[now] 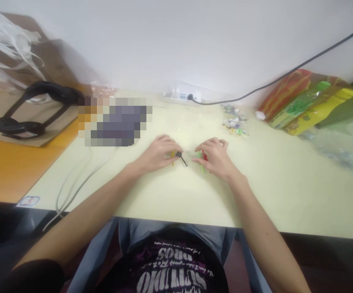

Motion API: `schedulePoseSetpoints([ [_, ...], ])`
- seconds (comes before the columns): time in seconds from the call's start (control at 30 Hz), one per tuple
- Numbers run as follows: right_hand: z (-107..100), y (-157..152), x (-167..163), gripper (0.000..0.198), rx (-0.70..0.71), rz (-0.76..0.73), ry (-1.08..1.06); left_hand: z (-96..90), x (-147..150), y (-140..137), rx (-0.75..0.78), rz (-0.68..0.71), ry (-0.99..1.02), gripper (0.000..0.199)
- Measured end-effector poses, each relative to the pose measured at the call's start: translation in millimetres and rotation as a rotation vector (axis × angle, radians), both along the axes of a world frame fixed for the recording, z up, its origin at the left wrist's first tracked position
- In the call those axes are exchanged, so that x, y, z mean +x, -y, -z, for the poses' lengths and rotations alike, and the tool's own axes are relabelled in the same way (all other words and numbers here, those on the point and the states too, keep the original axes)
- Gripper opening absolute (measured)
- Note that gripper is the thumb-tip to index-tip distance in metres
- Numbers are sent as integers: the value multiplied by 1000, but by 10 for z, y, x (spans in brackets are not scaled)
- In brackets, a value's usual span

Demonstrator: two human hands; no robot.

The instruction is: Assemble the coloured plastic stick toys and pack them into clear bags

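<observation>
Two bare hands at work over a pale table [176, 199]; clock directions are taken from the gap between the hands, with 12 toward the wall. At 9 o'clock, the left hand [164, 151]: its grip is closed, thumb and fingers pinching a black part [179, 154] whose thin rod points toward 5; a yellow part [173, 154] shows just beside it among the fingers. At 3, the right hand [214, 156]: its grip is closed around a green part [199, 155], with a red part [205, 156] against it; whether the two are joined cannot be told. The hands stand near but apart. At 2, a cluster of small colored pieces [236, 125]; farther along the same line, a bottle [305, 101] and a yellow package [323, 112], both tilted. At 12, a power strip [182, 97]. At 10, a dark flat item [118, 124], pixelated. Between 9 and 10, a black frame [56, 93] on cardboard [53, 132].
</observation>
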State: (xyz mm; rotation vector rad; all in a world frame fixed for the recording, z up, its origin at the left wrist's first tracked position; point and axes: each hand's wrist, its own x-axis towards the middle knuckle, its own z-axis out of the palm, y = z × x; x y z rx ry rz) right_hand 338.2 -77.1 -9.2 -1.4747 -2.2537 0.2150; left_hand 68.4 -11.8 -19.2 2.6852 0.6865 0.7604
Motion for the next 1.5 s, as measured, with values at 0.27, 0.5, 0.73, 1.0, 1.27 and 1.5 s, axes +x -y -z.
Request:
schedulePoseSetpoints([
  [0.27,52,-20,7,14,-34,22,52,6,46,51,-49,10,-62,35],
  [0.5,36,-6,-34,12,-47,5,29,-39,21,54,-52,18,-66,35],
  [0.73,-45,80,-204,29,-46,-35,-294,-13,97,109,50,54,68,37],
  [1.0,-90,114,-318,34,-59,-66,-407,43,141,126,140,52,263,8],
  [1.27,35,42,-113,25,134,199,85,-79,131,166,4,-103,266,19],
  [1.5,136,25,-151,21,65,170,139,-83,113,202,-27,-126,272,16],
])
